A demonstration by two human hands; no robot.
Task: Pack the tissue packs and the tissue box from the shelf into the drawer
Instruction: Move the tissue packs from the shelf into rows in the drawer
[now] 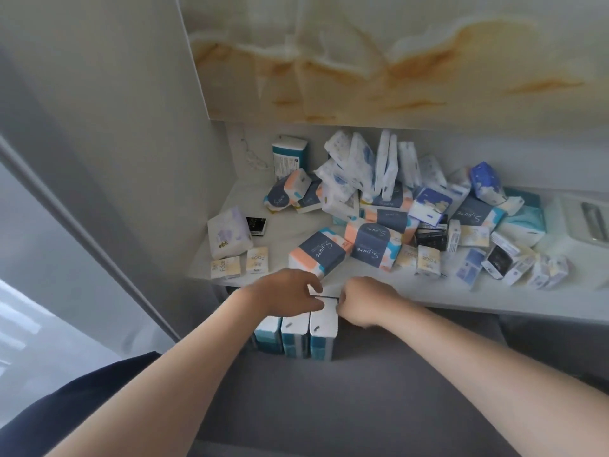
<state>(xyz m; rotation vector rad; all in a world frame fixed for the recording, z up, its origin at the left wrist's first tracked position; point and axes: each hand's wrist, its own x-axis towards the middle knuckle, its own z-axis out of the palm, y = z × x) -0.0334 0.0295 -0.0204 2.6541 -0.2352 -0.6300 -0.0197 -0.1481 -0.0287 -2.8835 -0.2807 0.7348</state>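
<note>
Three white and teal tissue packs stand upright side by side at the back left of the grey drawer (329, 407). My left hand (286, 293) and my right hand (365, 301) both pinch the top of the rightmost pack (323, 328). Next to it stand the middle pack (294, 334) and the left pack (268, 333). Above, the white shelf (461, 291) carries a heap of several tissue packs, among them an S-pure pack (321, 255) just beyond my hands. A pale teal tissue box (524, 222) sits at the right of the heap.
A tall teal and white pack (289, 156) stands at the shelf's back left. A white appliance (583, 225) fills the shelf's right end. A grey cabinet side panel (108, 192) rises on the left. Marble-patterned wall (395, 61) backs the shelf. The drawer's right part shows bare grey floor.
</note>
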